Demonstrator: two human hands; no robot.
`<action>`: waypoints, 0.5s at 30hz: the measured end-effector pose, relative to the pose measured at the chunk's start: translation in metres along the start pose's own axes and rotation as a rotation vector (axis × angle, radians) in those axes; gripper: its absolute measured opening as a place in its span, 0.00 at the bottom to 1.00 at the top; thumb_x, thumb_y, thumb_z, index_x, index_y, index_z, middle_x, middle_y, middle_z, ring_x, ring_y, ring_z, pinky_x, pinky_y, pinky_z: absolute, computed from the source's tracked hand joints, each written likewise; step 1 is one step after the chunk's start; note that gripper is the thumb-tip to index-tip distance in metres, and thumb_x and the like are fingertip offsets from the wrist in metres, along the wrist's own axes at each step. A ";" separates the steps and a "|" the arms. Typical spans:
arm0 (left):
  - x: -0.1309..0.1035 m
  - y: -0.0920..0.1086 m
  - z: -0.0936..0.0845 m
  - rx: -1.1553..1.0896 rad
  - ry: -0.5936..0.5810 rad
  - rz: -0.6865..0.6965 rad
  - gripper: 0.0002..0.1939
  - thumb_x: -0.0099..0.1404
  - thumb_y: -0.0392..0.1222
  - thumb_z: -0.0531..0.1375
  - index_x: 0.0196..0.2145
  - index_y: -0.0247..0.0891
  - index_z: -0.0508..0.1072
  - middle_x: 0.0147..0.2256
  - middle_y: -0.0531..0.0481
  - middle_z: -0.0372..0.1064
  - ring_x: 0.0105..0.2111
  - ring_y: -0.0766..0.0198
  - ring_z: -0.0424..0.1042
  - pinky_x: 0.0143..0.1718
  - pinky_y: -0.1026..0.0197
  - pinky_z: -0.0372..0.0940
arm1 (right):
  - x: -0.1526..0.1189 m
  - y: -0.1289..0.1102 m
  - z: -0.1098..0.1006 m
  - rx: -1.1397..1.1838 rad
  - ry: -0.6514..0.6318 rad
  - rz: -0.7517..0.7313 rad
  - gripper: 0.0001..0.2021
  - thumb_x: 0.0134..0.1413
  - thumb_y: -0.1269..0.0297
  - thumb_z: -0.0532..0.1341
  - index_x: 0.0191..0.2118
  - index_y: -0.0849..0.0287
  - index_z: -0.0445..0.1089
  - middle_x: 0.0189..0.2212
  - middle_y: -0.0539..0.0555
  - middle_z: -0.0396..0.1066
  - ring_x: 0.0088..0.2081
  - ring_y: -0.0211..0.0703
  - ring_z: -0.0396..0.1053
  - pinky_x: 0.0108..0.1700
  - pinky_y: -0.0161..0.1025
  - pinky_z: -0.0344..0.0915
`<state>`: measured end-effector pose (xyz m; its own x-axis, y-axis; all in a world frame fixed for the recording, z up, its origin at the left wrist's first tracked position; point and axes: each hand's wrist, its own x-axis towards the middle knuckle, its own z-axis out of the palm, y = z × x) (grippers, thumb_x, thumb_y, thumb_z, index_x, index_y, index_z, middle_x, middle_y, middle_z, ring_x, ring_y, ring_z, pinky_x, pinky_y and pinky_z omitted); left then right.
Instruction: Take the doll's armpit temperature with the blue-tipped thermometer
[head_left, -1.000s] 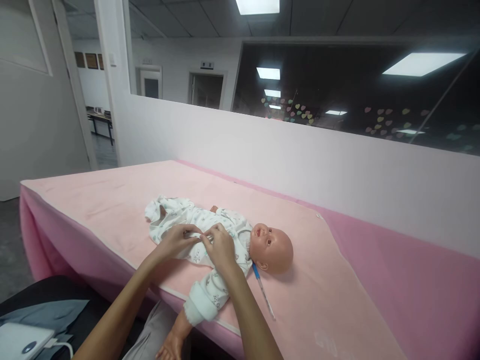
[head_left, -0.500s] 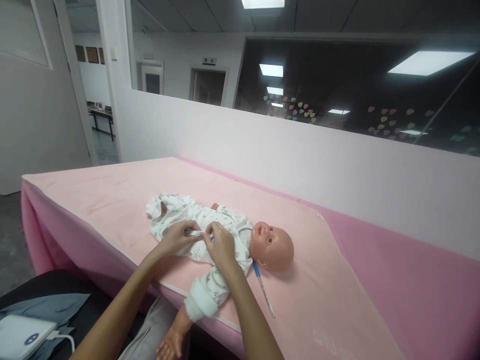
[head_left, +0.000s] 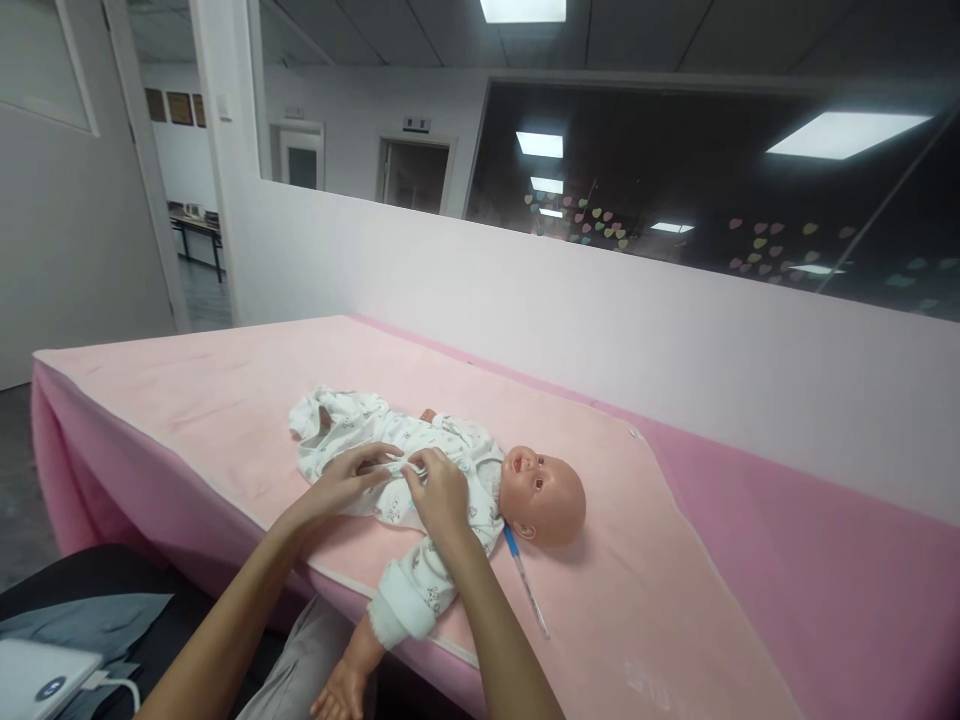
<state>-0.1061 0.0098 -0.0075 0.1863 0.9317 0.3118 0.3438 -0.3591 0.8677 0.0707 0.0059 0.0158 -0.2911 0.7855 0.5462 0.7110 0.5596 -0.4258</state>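
A baby doll (head_left: 546,497) lies on its back, its head to the right and one arm hanging over the table's near edge. It wears a white patterned baby outfit (head_left: 399,512). At the front of the outfit, my left hand (head_left: 352,478) pinches the fabric between thumb and fingers. My right hand (head_left: 441,492) is close beside it, its fingertips also closed on the cloth over the doll's chest. What lies right between the fingertips is small and partly hidden. A thermometer (head_left: 526,585) with a blue end rests beside the doll's neck, partly under it.
The doll lies on a pink padded mat (head_left: 225,400) spread over a table with a pink cloth (head_left: 825,530). A white wall with a window stands behind it. At the lower left, a white power bank (head_left: 46,680) with a cable lies on dark fabric.
My left fingers have shifted slightly along the outfit's front, a little less tightly bunched. The right hand stays nearly in place, and the view has moved slightly.
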 end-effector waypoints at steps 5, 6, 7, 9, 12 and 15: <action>-0.001 0.002 0.000 -0.049 0.007 -0.005 0.16 0.56 0.48 0.58 0.41 0.39 0.70 0.34 0.49 0.68 0.34 0.61 0.67 0.33 0.62 0.61 | -0.001 -0.003 0.000 -0.074 -0.003 0.019 0.05 0.56 0.61 0.57 0.35 0.55 0.68 0.32 0.49 0.70 0.32 0.37 0.67 0.30 0.32 0.54; -0.001 0.004 0.000 -0.069 0.010 -0.008 0.15 0.55 0.47 0.58 0.40 0.39 0.70 0.34 0.49 0.69 0.34 0.61 0.67 0.33 0.62 0.61 | -0.001 -0.004 0.000 -0.086 -0.004 0.021 0.06 0.56 0.61 0.57 0.34 0.55 0.68 0.32 0.49 0.70 0.32 0.37 0.67 0.29 0.32 0.54; -0.002 0.006 0.000 -0.088 0.012 -0.010 0.14 0.55 0.47 0.58 0.38 0.39 0.70 0.33 0.50 0.69 0.33 0.61 0.67 0.33 0.63 0.61 | -0.001 -0.005 0.000 -0.095 -0.005 0.023 0.06 0.56 0.60 0.57 0.34 0.55 0.68 0.32 0.49 0.70 0.32 0.38 0.67 0.29 0.32 0.54; -0.003 0.009 -0.001 -0.117 0.016 -0.007 0.13 0.54 0.45 0.59 0.36 0.38 0.70 0.33 0.50 0.69 0.33 0.61 0.67 0.33 0.63 0.61 | -0.001 -0.006 0.000 -0.107 -0.006 0.025 0.06 0.55 0.60 0.57 0.34 0.55 0.68 0.32 0.49 0.70 0.32 0.38 0.67 0.29 0.33 0.54; -0.002 0.009 -0.001 -0.134 0.019 0.005 0.13 0.54 0.45 0.58 0.37 0.37 0.70 0.32 0.50 0.68 0.33 0.61 0.67 0.34 0.62 0.60 | -0.002 -0.006 0.001 -0.105 0.016 0.029 0.05 0.55 0.61 0.58 0.33 0.55 0.68 0.32 0.49 0.70 0.32 0.39 0.67 0.29 0.33 0.54; 0.000 0.005 0.000 -0.096 0.021 0.005 0.16 0.56 0.48 0.56 0.39 0.37 0.70 0.30 0.49 0.69 0.32 0.61 0.67 0.34 0.61 0.61 | -0.004 -0.004 0.003 -0.083 0.053 0.028 0.05 0.54 0.61 0.57 0.34 0.55 0.68 0.32 0.50 0.70 0.33 0.40 0.67 0.30 0.34 0.55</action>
<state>-0.1044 0.0083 -0.0033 0.1684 0.9312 0.3234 0.2528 -0.3579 0.8989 0.0669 0.0012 0.0134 -0.2376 0.7844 0.5730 0.7697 0.5119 -0.3816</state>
